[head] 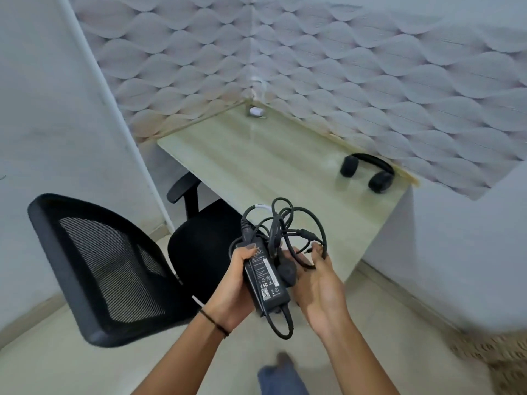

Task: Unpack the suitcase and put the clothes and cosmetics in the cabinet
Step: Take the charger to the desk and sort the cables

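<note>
Two bare hands hold a bundle in the air, over the pale floor [370,303] and just in front of the near edge of a pale wood-grain worktop [271,161]. The left hand [232,283], with a thin dark band [214,321] round its wrist, has its grip curled round a black rectangular power adapter brick [263,277]. Its thumb lies across the upper end, its fingers are behind, and the white-printed label faces up. The right hand [319,286] lies palm up just beside the brick. Its grip is bent round loops of the tangled dark grey cord [285,220], with the fingertips pinching a strand near a thin connector tip. A black mains plug [286,271] sits between the two hands, touching the brick's side. The cord rises in loose loops above both hands, one strand carrying a white tag [263,207]. Another loop hangs below the brick's lower end.

The worktop is fitted into a corner of walls covered in grey wave-patterned wallpaper [342,67]. Black over-ear headphones [368,172] lie on its right rear part, near the wall. A small white object [254,112] sits in the far corner; what it is cannot be told. A black office chair with a mesh back [99,266] stands to the left, its seat partly under the worktop. At the bottom edge a leg in blue fabric [282,377] shows, blurred.
</note>
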